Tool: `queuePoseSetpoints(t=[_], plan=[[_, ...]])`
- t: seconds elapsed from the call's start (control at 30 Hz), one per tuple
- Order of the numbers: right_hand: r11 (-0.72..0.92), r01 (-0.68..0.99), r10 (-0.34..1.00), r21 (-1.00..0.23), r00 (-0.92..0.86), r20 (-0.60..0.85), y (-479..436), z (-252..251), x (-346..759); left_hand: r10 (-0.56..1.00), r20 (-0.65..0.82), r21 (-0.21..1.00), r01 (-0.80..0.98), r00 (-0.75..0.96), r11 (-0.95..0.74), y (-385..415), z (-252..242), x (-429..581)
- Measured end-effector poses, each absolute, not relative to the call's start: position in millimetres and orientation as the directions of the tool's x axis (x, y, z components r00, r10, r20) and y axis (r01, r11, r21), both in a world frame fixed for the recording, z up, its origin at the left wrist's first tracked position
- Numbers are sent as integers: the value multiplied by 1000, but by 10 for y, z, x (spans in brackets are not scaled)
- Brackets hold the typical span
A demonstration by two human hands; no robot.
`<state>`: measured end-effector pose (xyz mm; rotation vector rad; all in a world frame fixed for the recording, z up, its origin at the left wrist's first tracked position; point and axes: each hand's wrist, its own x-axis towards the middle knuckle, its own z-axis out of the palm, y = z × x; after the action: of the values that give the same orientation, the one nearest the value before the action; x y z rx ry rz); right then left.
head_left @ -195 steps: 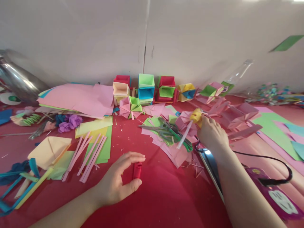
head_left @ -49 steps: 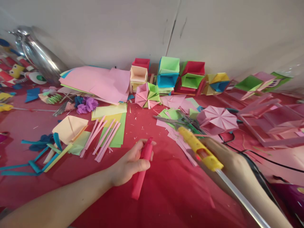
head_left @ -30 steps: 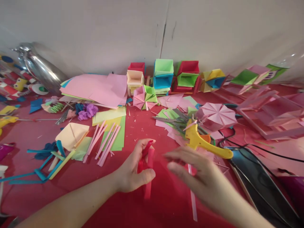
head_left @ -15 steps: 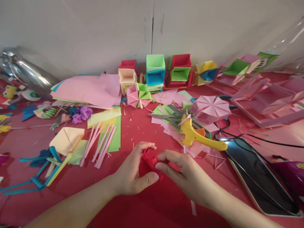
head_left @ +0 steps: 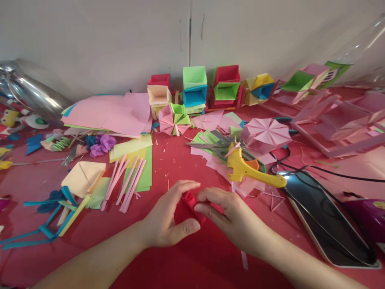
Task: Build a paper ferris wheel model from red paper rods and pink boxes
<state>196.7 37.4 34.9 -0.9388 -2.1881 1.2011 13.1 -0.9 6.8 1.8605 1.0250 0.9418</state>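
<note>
One small red paper piece (head_left: 190, 201) is between the person's two hands, above the near middle part of the red tabletop (head_left: 180, 273). The right hand (head_left: 233, 214) pinches it at its right side, with the thumb and the index finger closed on it. The left hand (head_left: 165, 216) is curved around the other side; its thumb and its upper finger stand apart, and I cannot tell how firmly its hidden fingers hold the piece.

Just beyond the right hand lies a yellow glue gun (head_left: 254, 176), its nose pointing away from the person. Near its handle is a phone (head_left: 331, 224) — a light shines at its far corner, and a black cable passes over its screen. Behind the glue gun there are scissors (head_left: 201, 146) on paper scraps, and beside them a pink pleated paper form (head_left: 266, 132).

To the left of the hands, several thin pink strips (head_left: 132, 186) lie on yellow and green sheets (head_left: 146, 162). Farther left are a beige folded paper (head_left: 83, 176), some blue strips (head_left: 46, 231) and a purple paper flower (head_left: 104, 144). At the back, colourful paper boxes (head_left: 194, 96) stand near the wall (head_left: 120, 44), between a pile of pink sheets (head_left: 111, 114) and a transparent bottle (head_left: 361, 46), which is tilted.
</note>
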Motion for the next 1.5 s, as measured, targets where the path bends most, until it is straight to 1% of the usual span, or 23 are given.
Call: queuePoseSetpoints(t=[0.13,0.27,0.5,0.7,0.87,0.97,1.2,1.33,1.5], plan=[[391,339,752,-856,-653,85,375,342,1961,888,224,880,307,402,-362,-13,75,123],[398,328,750,-857,-654,99,378,340,1955,874,249,850,339,417,-403,-9,91,116],[396,313,751,-863,-651,108,394,363,1963,852,312,739,456,421,-496,22,86,102],[408,297,756,-863,-640,137,396,361,1969,818,369,647,510,441,-567,30,103,89],[393,304,784,-868,-604,144,378,387,1956,815,383,623,530,435,-575,33,89,91],[396,294,803,-870,-570,173,355,396,1948,817,401,624,530,414,-574,39,70,99],[549,222,710,-806,-632,310,343,399,1961,822,387,625,536,418,-567,37,77,117],[629,183,675,-756,-611,413,351,404,1936,796,448,604,519,407,-605,41,68,122],[667,179,652,-724,-611,449,364,423,1921,785,472,597,509,401,-620,47,57,125]])
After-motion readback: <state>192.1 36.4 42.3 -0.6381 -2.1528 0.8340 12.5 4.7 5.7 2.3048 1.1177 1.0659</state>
